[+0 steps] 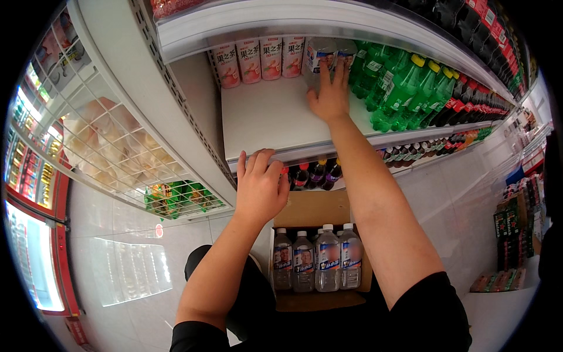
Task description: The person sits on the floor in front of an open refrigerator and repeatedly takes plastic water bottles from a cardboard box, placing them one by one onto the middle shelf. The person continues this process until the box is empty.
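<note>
My right hand [332, 94] reaches onto a white store shelf [268, 114], its fingers spread against a clear plastic bottle with a blue and white label [317, 55]; whether it grips the bottle I cannot tell. A similar bottle [346, 50] stands beside it. My left hand [260, 185] rests with its fingers on the shelf's front edge and holds nothing. Below, an open cardboard box [312, 209] holds several clear, white-capped bottles [327, 259] standing upright. Peach drink cartons [271, 59] line the back of the shelf, left of the bottles.
Green soda bottles with yellow caps [402, 94] stand right of my right hand, with dark cola bottles [462, 103] beyond. An upper shelf edge [272, 26] overhangs. Dark bottles [316, 174] fill the lower shelf. A wire rack [118, 145] stands left; stacked drink cases [510, 224] are at right.
</note>
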Demonstrator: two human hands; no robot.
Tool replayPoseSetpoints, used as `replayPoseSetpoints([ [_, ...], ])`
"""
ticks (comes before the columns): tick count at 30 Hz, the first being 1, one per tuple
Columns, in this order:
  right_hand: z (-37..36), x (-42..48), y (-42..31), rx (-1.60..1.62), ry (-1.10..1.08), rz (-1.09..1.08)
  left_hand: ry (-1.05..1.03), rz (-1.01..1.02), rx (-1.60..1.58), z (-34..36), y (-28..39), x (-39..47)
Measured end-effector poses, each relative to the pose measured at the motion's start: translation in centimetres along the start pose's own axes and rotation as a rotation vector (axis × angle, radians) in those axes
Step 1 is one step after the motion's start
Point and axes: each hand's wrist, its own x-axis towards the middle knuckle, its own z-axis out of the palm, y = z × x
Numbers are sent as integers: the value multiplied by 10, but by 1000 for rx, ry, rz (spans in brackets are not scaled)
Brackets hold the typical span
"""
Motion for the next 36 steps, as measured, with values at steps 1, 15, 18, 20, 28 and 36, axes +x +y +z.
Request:
replayPoseSetpoints([
  [1,1,0,-1,2,11,3,1,1,2,0,0,0],
  [15,0,-4,3,34,-10,39,4,21,7,1,-2,-2],
  [18,-4,-4,6,78,-48,64,3,26,15,0,1,-2],
  [20,-6,-5,7,88,-55,67,-7,21,17,0,3,-1],
  [28,-25,0,6,228,-199,142,-2,18,43,2,1,-1],
  [36,-62,-48,11,340,-255,25,6,49,10,-1,0,-2],
])
